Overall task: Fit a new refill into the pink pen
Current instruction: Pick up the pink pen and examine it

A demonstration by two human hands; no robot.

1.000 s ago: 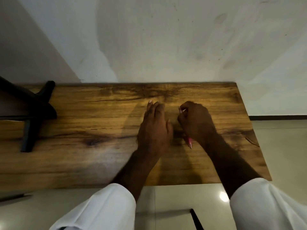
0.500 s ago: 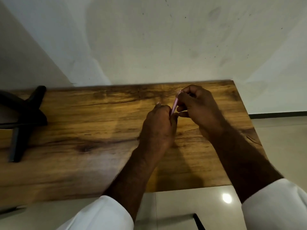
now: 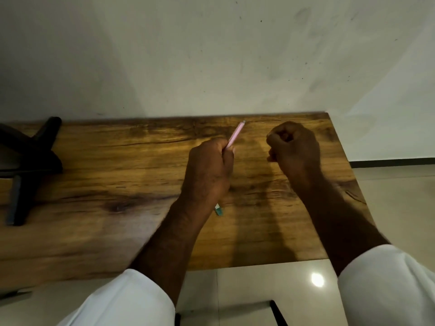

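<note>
My left hand (image 3: 207,170) is closed around the pink pen (image 3: 235,135), over the middle of the wooden table (image 3: 113,184). The pen's free end slants up and away to the right; its lower part is hidden inside the hand. To the right, my right hand (image 3: 294,149) is curled into a fist, apart from the pen. I cannot see whether anything small lies inside the fist. A small teal and white piece (image 3: 219,211) shows on the table just under my left wrist, mostly hidden.
A black stand with crossed legs (image 3: 28,165) sits at the table's left end. A white wall rises right behind the table. The table's right edge is close to my right arm, with pale floor tiles (image 3: 388,208) beyond. A black bar (image 3: 277,314) lies on the floor.
Both hands were together on the pen. Now they have come apart: the left keeps the pen and the right has drawn away to the right as a fist.
</note>
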